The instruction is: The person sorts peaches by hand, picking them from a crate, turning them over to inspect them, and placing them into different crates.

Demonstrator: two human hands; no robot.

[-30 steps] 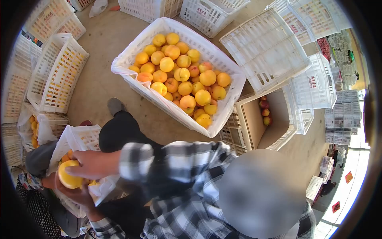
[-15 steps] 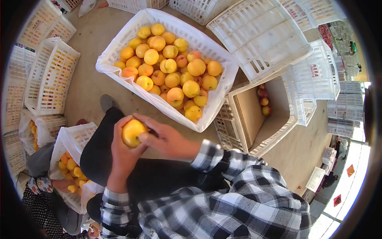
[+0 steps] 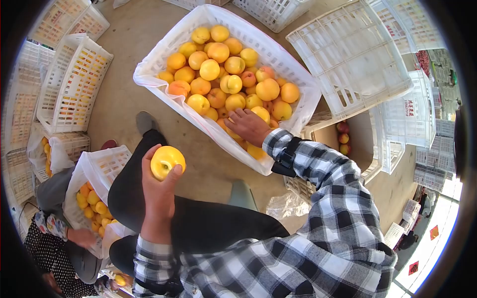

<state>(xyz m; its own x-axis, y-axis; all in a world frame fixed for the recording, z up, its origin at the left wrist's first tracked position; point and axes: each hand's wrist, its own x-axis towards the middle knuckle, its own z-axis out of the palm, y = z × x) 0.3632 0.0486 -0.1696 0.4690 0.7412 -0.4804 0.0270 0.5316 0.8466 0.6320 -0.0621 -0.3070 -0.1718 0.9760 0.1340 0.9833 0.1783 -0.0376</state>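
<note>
My left hand (image 3: pixel 158 191) is closed around a yellow peach (image 3: pixel 167 162), holding it above my leg with its stem hollow facing up. My right hand (image 3: pixel 248 126) is over the near side of a white lined crate (image 3: pixel 164 89), fingers spread on the peaches. Several yellow and orange peaches (image 3: pixel 209 70) fill that crate; those under my right palm are partly hidden.
To the right, a carton-lined crate (image 3: pixel 365 141) has a few red fruits (image 3: pixel 343 137). An upturned crate (image 3: pixel 350 54) stands behind it. At left, a co-worker's hand (image 3: pixel 82 237) is beside another crate of peaches (image 3: pixel 92 206). Stacked crates (image 3: pixel 74 84) line the far left.
My right hand has left the peach in my left hand and moved right and up to the crate's fruit. The left hand still holds its peach, now slightly turned. The view has shifted a little.
</note>
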